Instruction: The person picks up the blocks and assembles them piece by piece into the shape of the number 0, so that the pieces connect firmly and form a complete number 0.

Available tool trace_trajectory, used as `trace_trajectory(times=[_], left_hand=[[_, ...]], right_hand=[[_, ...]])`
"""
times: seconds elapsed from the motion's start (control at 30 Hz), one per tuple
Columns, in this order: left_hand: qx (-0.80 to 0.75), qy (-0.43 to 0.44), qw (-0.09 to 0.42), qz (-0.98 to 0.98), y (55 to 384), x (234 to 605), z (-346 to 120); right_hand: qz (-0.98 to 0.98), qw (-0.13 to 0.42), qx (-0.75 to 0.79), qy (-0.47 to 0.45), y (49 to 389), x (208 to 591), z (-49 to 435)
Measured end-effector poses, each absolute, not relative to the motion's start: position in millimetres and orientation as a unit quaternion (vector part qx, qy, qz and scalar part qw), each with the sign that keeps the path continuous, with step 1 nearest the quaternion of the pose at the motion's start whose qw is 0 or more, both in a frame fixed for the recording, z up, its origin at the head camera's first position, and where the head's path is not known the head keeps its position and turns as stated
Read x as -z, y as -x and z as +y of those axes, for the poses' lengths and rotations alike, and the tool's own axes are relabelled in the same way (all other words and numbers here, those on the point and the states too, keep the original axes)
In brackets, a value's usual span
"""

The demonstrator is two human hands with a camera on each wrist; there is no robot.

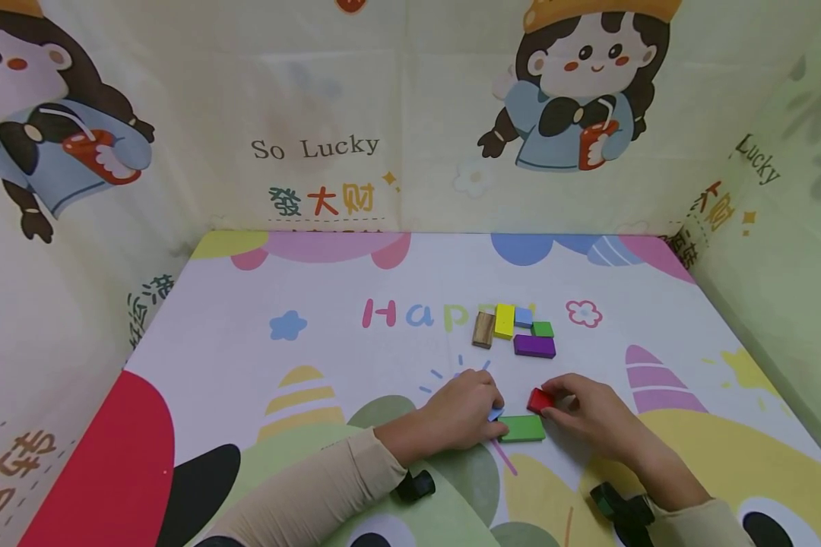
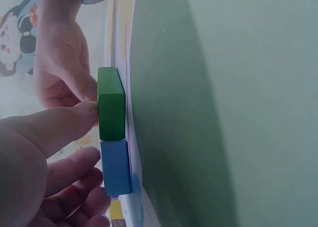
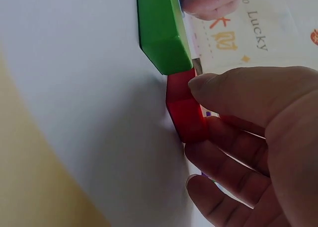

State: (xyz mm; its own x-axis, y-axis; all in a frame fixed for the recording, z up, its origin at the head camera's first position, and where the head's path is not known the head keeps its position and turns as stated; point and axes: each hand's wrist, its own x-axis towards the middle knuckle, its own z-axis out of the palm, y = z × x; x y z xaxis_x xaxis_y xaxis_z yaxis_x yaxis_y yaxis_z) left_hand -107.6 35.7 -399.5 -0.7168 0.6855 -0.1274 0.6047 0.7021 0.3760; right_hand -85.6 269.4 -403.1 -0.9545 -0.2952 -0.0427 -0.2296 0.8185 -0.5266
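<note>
Okay, two bare hands at work, both low and right of centre in the head view. We see the right hand [image 1: 584, 410] clamped on a red block [image 1: 539, 400], thumb on one side and fingers on the other. That red block sits at the far side of a long green block [image 1: 523, 428], by its right end; the two look touching from the right wrist, but we can't be sure. We have the left hand [image 1: 461, 410] at the other end: thumb tip on the long green block, fingers bent close by a blue block [image 2: 117, 167]. Whether those fingers grip the blue block, we can't tell. From the left wrist we see the blue block right up against the long green block, on its far side; in the head view the left hand mostly covers it.

Beyond the hands we count five more blocks in a cluster: a wood-brown block [image 1: 483, 330] at the left, then a yellow block [image 1: 504, 321], a light-blue block [image 1: 523, 317], a small green block [image 1: 543, 329], and a purple block [image 1: 534, 347] on the near side. We note a cartoon-print tablecloth [image 1: 383, 357] under everything, a printed curtain [image 1: 438, 114] reading "So Lucky" behind, and beige sleeves [image 1: 315, 486] on both arms.
</note>
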Motion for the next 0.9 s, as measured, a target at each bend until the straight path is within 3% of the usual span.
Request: trace_trajectory(times=[0.9], left_hand=[[-0.148, -0.355, 0.126, 0.915, 106.3, 398.9, 35.7]], right_hand=[[0.943, 0.009, 0.276, 0.188, 78.2, 409.6, 273.5]])
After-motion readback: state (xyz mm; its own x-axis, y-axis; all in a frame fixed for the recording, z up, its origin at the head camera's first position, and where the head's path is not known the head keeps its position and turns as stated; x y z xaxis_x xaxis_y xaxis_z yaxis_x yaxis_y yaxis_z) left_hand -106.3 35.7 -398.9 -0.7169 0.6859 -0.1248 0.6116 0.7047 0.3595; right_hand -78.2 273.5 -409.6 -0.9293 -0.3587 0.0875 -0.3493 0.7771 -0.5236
